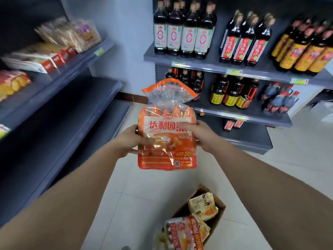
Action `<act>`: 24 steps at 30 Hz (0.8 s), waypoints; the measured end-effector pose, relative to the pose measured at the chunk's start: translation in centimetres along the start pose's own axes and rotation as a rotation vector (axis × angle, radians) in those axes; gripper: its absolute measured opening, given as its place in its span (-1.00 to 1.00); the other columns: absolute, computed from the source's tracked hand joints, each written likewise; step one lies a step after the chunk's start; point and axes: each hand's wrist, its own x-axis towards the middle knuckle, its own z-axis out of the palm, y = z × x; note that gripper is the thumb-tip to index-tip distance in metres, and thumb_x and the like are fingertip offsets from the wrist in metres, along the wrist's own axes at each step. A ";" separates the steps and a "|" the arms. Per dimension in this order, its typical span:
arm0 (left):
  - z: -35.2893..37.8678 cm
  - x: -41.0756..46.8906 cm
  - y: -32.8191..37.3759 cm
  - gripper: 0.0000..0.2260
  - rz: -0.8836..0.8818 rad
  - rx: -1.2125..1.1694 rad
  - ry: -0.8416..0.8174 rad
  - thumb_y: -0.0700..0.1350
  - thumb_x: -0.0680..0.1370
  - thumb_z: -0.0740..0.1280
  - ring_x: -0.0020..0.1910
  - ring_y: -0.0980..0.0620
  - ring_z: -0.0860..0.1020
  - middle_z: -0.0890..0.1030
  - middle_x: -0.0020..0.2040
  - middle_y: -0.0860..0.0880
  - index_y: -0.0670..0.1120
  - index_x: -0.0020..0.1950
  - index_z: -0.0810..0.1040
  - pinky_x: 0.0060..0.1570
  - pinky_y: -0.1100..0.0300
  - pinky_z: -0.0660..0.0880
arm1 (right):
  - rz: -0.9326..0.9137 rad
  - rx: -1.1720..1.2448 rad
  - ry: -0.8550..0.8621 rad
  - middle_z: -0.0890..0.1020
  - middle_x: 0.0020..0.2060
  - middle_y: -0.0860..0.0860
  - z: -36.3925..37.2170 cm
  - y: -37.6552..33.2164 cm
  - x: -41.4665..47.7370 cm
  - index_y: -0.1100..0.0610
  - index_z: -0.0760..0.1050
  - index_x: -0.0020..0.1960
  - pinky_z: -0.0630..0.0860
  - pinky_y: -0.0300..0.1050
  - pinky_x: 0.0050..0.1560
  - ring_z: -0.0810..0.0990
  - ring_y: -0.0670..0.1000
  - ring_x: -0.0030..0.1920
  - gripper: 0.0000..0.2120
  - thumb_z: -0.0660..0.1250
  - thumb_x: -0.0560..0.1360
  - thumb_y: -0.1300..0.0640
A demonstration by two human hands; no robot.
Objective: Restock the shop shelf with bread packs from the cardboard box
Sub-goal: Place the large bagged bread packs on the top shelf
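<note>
I hold an orange and clear bread pack [166,141] upright in mid-air, in front of me. My left hand [132,140] grips its left edge, thumb on the front. My right hand [201,135] grips its right edge, thumb across the label. Below, on the floor, a cardboard box [217,216] stands open with several more bread packs [202,207] in it. The dark shop shelf [59,112] runs along my left; its upper level carries bread packs [70,34] and red and white boxes [38,59], blurred.
A second shelf unit [239,67] straight ahead carries rows of dark sauce and vinegar bottles [183,31]. The floor is pale tile [144,186]. The lower boards of the left shelf show bare dark surface. An orange pack [12,83] lies at the far left.
</note>
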 end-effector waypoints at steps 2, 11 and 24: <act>-2.3 -0.5 0.5 -0.48 0.011 -0.024 0.027 -0.20 0.38 0.54 0.12 -0.07 0.59 0.61 0.16 -0.04 -0.05 0.28 0.44 0.00 -0.06 0.59 | -0.041 -0.021 0.007 0.70 0.02 0.01 1.9 -1.6 0.0 0.08 0.39 0.28 0.58 0.07 0.05 0.70 0.05 -0.01 -0.25 0.57 0.23 -0.20; -13.4 -2.5 5.8 -0.31 0.113 -0.186 0.185 -0.19 0.29 0.60 0.04 -0.11 0.63 0.59 0.15 -0.08 -0.12 0.29 0.30 -0.05 -0.15 0.59 | -0.215 -0.006 0.101 0.62 0.05 0.04 11.3 -10.0 0.4 0.09 0.31 0.28 0.56 -0.12 -0.25 0.68 0.00 -0.10 -0.56 0.40 0.49 0.07; -25.9 -3.0 10.7 -0.45 0.279 -0.304 0.343 -0.23 0.44 0.49 -0.01 -0.06 0.58 0.55 0.17 -0.08 -0.15 0.34 0.30 -0.27 0.08 0.52 | -0.439 -0.118 0.092 0.58 0.13 0.02 22.3 -19.4 3.2 -0.02 0.30 0.36 0.60 0.05 0.00 0.63 0.04 0.02 -0.53 0.39 0.53 0.10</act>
